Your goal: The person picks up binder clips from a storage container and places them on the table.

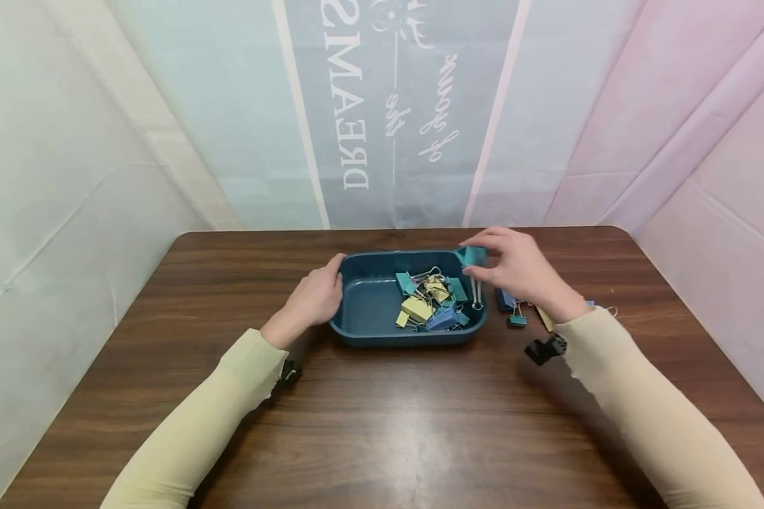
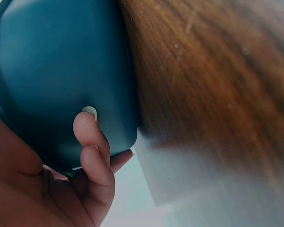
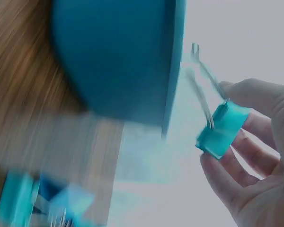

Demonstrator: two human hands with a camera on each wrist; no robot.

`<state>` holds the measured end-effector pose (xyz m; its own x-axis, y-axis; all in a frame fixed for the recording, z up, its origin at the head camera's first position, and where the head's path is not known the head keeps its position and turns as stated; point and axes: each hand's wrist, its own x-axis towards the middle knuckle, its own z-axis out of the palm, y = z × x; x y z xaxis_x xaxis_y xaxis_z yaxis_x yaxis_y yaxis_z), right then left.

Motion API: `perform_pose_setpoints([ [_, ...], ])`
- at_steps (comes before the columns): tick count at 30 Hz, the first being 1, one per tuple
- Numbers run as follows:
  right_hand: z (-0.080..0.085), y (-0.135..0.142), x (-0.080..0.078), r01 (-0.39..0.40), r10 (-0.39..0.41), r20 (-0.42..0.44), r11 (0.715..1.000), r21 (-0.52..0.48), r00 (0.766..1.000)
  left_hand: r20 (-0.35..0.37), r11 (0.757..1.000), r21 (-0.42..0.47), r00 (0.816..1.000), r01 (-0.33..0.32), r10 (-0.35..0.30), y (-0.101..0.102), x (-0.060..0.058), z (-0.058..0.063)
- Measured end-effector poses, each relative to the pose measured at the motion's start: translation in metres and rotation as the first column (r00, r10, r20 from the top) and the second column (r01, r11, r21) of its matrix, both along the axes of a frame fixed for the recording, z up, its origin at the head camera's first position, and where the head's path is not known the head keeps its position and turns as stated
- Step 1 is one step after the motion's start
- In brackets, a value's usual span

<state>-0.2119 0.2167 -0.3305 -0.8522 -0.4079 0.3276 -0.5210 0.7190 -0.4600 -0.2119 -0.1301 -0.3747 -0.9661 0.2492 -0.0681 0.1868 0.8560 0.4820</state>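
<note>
Head view: your left hand (image 1: 312, 293) grips the bin (image 1: 368, 307), right hand (image 1: 516, 265) pinches a teal binder clip (image 1: 473, 256) near its rim, so probably mid-loading, just lower and release.

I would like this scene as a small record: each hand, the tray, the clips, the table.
Left hand: grips left end of tray
Right hand: holds teal clip above tray's right end
Tray: dark blue, on table
Clips inside: yellow, teal and blue, piled toward the right
Clips outside: on table, right of tray, partly hidden
Table: brown
</note>
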Motion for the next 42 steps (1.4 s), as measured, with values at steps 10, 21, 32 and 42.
perform_pose_setpoints([
  [10, 0.001, 0.048, 0.01, 0.168, -0.167, 0.033, 0.986, -0.015, 0.985, 0.005, 1.0, -0.01, 1.0, -0.005, 0.005, 0.0, -0.002, -0.001],
  [21, -0.016, 0.013, 0.002, -0.098, 0.094, 0.045, 0.991, 0.09, 0.995, 0.013, 1.0, 0.001, 1.0, -0.017, 0.017, 0.0, -0.001, -0.002],
  [32, -0.027, -0.025, -0.001, -0.187, 0.167, 0.086, 0.921, 0.343, 0.982, 0.016, 1.0, 0.003, 1.0, -0.019, 0.019, 0.001, 0.0, -0.001],
  [42, -0.027, -0.031, -0.002, -0.148, 0.138, 0.053, 0.897, 0.416, 0.989, 0.009, 1.0, 0.009, 1.0, -0.014, 0.014, 0.002, 0.0, -0.001],
])
